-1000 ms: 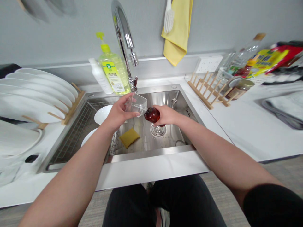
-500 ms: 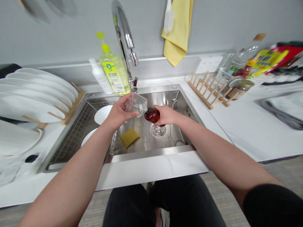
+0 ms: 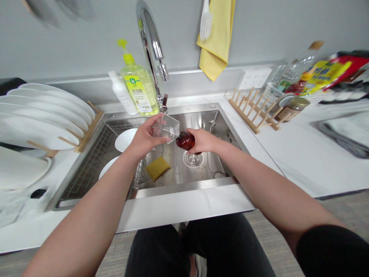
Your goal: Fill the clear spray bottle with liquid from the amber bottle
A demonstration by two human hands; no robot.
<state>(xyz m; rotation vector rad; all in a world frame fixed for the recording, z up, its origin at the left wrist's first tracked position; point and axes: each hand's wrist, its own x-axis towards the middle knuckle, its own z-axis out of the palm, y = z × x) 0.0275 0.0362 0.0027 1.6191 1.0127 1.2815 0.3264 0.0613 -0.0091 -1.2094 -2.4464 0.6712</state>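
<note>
Over the sink, my left hand is closed round a clear, angular cup, tilted with its wide side toward the right. My right hand grips a glossy dark red, rounded vessel of bottle-like shape, lying on its side. Its narrower end points left and comes right up to the cup; I cannot tell whether the two touch. Below them, a yellow sponge lies on the sink floor, left of the drain.
White bowls sit in a wire basket at the sink's left. Behind stand a faucet and a dish soap bottle. White plates fill a rack on the left; a wooden rack and jar stand right.
</note>
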